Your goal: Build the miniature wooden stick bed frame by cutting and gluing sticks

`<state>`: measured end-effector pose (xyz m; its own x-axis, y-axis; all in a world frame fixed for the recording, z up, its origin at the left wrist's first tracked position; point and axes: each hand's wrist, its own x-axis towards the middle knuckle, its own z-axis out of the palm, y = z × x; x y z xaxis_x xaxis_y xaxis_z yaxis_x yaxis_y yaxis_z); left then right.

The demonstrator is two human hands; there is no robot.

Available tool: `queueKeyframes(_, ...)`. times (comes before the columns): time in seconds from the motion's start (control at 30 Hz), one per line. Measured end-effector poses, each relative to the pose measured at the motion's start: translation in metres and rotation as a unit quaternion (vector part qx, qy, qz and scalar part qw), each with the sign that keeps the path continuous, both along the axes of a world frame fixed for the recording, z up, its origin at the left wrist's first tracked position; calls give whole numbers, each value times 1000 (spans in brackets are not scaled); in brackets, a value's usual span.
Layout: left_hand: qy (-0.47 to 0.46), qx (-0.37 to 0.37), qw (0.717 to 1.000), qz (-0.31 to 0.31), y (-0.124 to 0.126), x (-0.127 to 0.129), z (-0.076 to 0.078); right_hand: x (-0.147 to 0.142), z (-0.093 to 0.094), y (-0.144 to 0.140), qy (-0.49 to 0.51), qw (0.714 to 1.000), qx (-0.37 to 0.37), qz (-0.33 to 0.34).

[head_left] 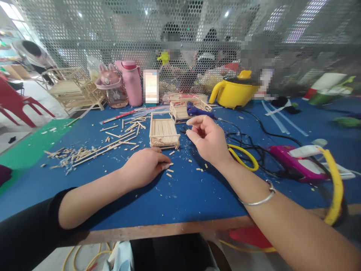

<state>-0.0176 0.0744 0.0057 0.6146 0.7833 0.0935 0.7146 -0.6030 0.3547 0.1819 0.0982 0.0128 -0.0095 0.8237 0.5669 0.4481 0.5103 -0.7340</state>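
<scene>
My left hand (145,165) rests low over the blue tabletop, its fingers drawn together at a short piece of wooden stick (171,164). More cut stick pieces (169,175) lie just in front of it. My right hand (208,140) is raised, thumb and forefinger curved with a gap between them and nothing visible in it. Between and beyond both hands stands a small model bed of wooden sticks (164,131) with low railings. A blue glue gun (199,111) lies behind my right hand, before a second stick-built model (179,111). A small dark thing near the right fingertips is unclear.
Loose sticks and scraps (81,154) lie at left. Behind them are a pink bottle (132,84), a lit phone (150,86) and a larger stick-built model (70,88). A yellow pot (237,92), black cables (262,150) and a magenta device (299,163) occupy the right.
</scene>
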Motion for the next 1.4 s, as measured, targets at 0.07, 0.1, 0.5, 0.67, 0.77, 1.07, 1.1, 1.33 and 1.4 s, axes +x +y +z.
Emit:
queueKeyframes(0.07, -8, -10, 1000, 9, -1, 3, 2, -1, 0, -2, -10, 1000, 0, 1)
queueKeyframes(0.1, -11, -17, 1000, 18, -2, 4, 4, -1, 1, -4, -20, 1000, 0, 7)
queueKeyframes(0.5, -99, 42, 993, 57, -4, -5, 9, 10, 11, -14, -181, 979, 0, 98)
queueKeyframes(0.67, -124, 110, 986, 33, -2, 1, 12, 4, 4, -14, -246, 960, 38, 129)
queueKeyframes(0.77, -128, 115, 985, 29, -2, 7, 15, 1, 2, -15, -267, 956, 59, 107)
queueKeyframes(1.07, -115, 154, 980, 44, 2, 7, 23, -5, -4, -17, -282, 954, 94, 34)
queueKeyframes(1.1, -114, 180, 976, 49, 6, 4, 27, -5, -6, -15, -294, 951, 98, 13)
queueKeyframes(1.33, 37, 36, 996, -74, 42, 6, 53, -5, -15, -5, -417, 880, 215, -71)
queueKeyframes(1.4, 47, 18, 995, -83, 48, 13, 53, -6, -14, -5, -429, 869, 234, -80)
